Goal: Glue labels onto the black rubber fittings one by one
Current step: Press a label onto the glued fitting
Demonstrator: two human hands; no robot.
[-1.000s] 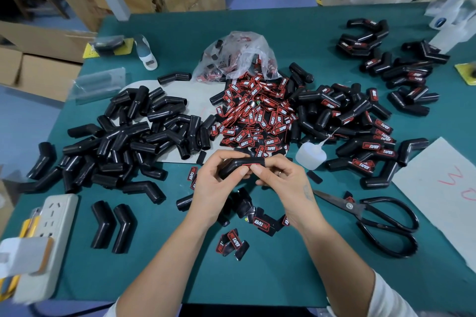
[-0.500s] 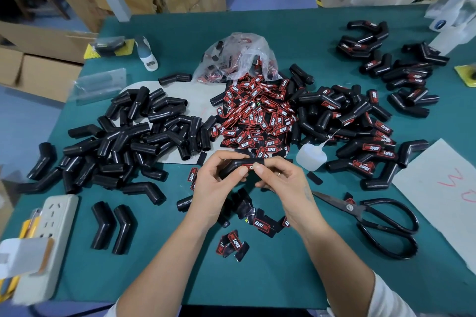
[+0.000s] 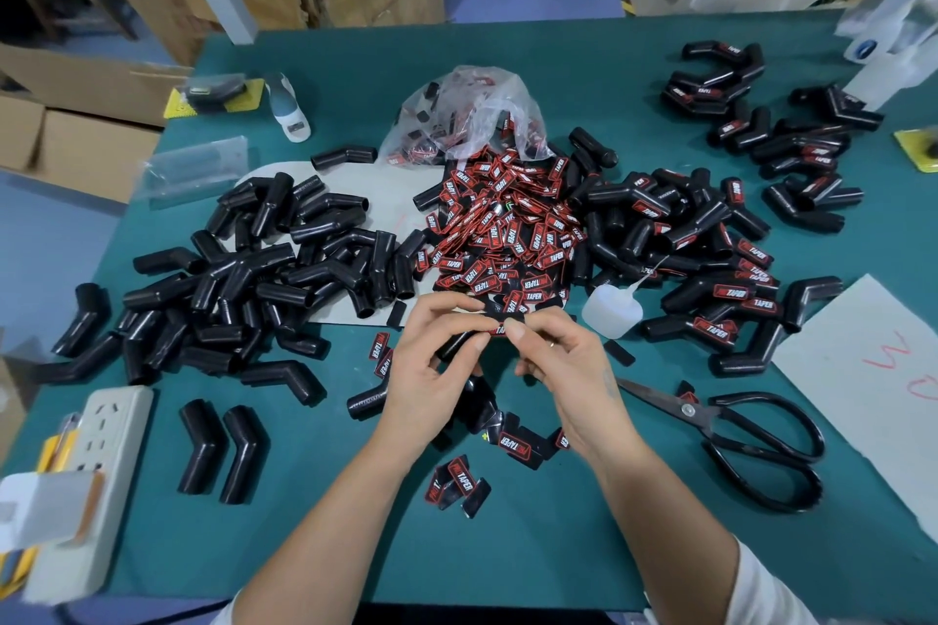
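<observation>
My right hand (image 3: pixel 563 371) has shifted slightly left along the fitting (image 3: pixel 459 343); its thumb and forefinger now pinch the label (image 3: pixel 500 327) against the fitting's upper end, where a red edge of the label shows. Earlier that edge was covered by my fingertips. My left hand (image 3: pixel 431 371) has opened its grip a little: the forefinger arches higher above the fitting, and more of the black body shows beneath it.
</observation>
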